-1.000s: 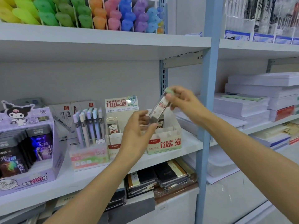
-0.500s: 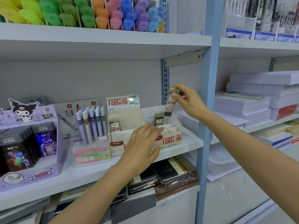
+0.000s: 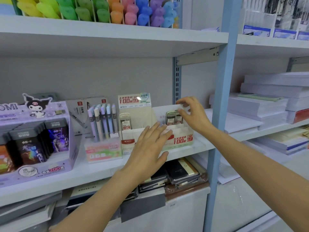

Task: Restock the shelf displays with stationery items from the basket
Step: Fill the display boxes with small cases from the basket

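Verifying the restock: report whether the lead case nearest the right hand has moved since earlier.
Yes. The lead case dropped from above the 0.7 display box down into it, beside a second case.

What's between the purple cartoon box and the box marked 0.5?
A stand of pastel pens sits between the purple cartoon box and the 0.5 box, in the head view.

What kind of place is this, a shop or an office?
Most likely a stationery shop. The shelves hold a printed display box of pencil leads, a stand of pens and rows of coloured highlighters, all set out as if for sale.
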A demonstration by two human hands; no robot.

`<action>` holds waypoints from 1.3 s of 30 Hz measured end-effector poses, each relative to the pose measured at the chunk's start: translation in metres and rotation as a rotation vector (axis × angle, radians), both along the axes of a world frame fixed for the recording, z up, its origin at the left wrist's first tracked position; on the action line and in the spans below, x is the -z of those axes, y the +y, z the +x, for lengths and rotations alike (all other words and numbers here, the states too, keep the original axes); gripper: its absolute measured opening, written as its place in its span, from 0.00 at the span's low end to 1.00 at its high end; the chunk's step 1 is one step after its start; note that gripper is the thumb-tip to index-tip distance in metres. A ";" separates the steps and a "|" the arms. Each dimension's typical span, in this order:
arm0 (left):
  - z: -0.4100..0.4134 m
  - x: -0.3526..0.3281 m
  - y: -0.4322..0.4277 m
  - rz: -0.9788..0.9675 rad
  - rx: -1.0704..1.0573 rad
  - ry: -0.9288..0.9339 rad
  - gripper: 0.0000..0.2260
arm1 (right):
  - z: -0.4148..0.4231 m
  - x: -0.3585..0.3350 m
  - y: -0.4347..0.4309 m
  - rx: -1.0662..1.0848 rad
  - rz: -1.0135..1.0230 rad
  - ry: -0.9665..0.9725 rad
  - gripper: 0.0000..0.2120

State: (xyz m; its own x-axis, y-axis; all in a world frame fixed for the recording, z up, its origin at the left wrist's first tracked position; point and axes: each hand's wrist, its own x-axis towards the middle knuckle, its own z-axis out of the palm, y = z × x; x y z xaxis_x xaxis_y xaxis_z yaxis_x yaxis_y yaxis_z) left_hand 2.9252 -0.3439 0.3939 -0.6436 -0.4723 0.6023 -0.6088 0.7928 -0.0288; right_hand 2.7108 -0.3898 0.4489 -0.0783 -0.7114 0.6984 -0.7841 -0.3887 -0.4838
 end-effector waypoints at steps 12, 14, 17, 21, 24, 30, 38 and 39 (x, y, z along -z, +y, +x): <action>0.141 0.184 0.079 0.184 -0.246 0.207 0.09 | 0.166 0.117 0.098 -0.662 0.355 0.204 0.06; 0.170 0.240 0.098 0.355 -0.353 0.114 0.11 | 0.197 0.166 0.099 -0.747 0.638 0.334 0.08; 0.208 0.317 0.125 0.593 -0.480 -0.132 0.13 | 0.230 0.247 0.100 -0.821 0.936 0.525 0.10; 0.242 0.391 0.155 0.830 -0.710 -0.149 0.20 | 0.244 0.358 0.112 -0.814 1.194 0.668 0.13; 0.257 0.426 0.172 0.962 -0.747 -0.286 0.27 | 0.235 0.430 0.125 -0.759 1.353 0.670 0.13; 0.262 0.447 0.180 0.979 -0.750 -0.200 0.26 | 0.218 0.517 0.160 -0.612 1.365 0.854 0.27; 0.257 0.454 0.180 0.924 -0.772 -0.060 0.20 | 0.203 0.543 0.159 -0.674 1.266 0.671 0.18; 0.255 0.454 0.180 0.914 -0.786 -0.054 0.19 | 0.200 0.543 0.157 -0.681 1.239 0.632 0.12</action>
State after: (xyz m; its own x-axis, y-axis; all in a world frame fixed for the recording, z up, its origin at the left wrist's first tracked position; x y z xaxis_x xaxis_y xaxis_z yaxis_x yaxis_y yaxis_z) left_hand 3.1803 -0.1638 -0.0599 -0.0032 -0.9841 -0.1774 -0.9496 -0.0526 0.3091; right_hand 2.9110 -0.2326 -0.0937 0.5603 -0.6270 -0.5412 -0.8250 -0.3648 -0.4316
